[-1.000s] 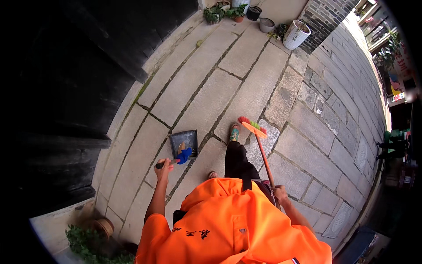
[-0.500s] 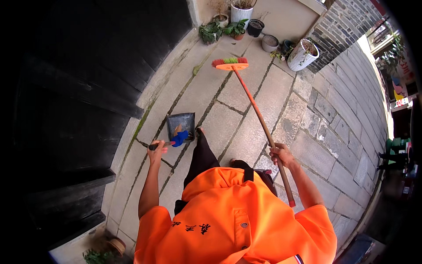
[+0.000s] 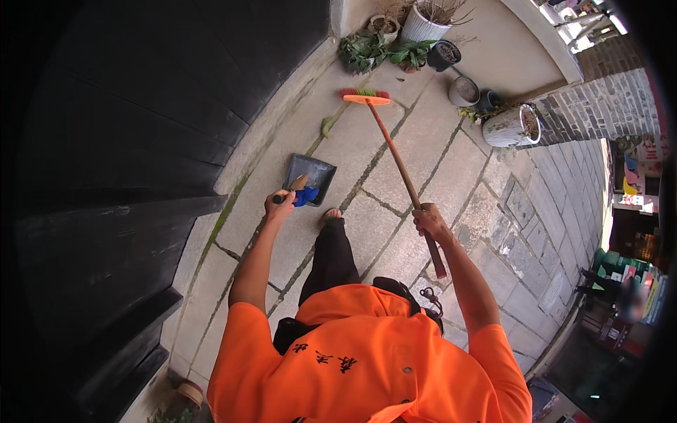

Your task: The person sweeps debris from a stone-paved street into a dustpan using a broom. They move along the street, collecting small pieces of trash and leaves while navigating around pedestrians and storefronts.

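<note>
My left hand (image 3: 280, 204) is closed round the handle of a black dustpan (image 3: 322, 171), held low over the paving to the left of my forward foot. A brown piece (image 3: 301, 182), perhaps a dry leaf, lies in the pan. Beside it a bunched blue cloth-like piece (image 3: 306, 197) shows near the handle; whether it is tied on or lying loose I cannot tell. My right hand (image 3: 429, 220) grips the brown stick of a broom (image 3: 402, 169). The broom's orange head (image 3: 367, 100), with red and green bristles, points away toward the far wall.
A green leaf (image 3: 328, 125) lies on the stone paving (image 3: 395, 169). Potted plants (image 3: 362, 51) and a white ribbed pot (image 3: 513, 127) line the far wall. A dark wooden wall (image 3: 141, 127) runs along the left. Another pot (image 3: 189, 395) stands behind at lower left.
My view has shifted. The dustpan is reached farther forward, my right hand has moved forward with the broom, and my forward foot now shows beside the pan.
</note>
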`<state>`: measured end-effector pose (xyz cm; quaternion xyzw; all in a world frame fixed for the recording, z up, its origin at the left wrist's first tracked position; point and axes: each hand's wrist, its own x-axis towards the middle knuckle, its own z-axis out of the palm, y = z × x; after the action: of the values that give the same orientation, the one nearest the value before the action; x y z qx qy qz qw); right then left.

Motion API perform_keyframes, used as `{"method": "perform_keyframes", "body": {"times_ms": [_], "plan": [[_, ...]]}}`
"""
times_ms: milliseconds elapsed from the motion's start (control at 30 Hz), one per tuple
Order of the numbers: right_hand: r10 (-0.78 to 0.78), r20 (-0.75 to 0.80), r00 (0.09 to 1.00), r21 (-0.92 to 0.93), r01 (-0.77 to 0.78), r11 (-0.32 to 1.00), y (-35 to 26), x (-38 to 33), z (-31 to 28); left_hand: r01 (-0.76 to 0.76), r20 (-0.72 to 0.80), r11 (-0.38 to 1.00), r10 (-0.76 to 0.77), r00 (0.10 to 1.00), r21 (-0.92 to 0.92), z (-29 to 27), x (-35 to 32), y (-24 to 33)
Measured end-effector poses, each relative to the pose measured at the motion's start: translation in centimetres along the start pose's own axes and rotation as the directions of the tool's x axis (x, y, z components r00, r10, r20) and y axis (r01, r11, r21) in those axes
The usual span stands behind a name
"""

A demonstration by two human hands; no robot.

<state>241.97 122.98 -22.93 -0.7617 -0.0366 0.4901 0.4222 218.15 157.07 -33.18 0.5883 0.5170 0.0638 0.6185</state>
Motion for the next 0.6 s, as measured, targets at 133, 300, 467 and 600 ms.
{"method": "perform_keyframes", "body": {"times_ms": [133,300,467,600], "plan": [[0.082,-0.026,0.996,-0.198,-0.086,0.976,-0.4,0.2,4.6,0.025,0.098,0.995,-0.035,0.995,0.099,-0.1,5.0,1.1],[0.445,0.139,0.885,0.109,-0.460,0.881,-3.2,-12.6,1.9,0.060,0.055,0.998,-0.059,0.997,-0.026,-0.3,5.3,2.9],[0.553,0.203,0.808,0.102,-0.579,0.809,-2.6,-21.0,-0.5,-0.040,0.046,0.999,0.040,0.998,-0.007,-1.0,4.0,-1.0],[0.425,0.073,0.902,0.107,-0.431,0.896,-0.7,-20.1,-0.7,-0.142,0.040,0.985,0.146,0.989,-0.095,-1.9,-1.3,-3.2]]}}
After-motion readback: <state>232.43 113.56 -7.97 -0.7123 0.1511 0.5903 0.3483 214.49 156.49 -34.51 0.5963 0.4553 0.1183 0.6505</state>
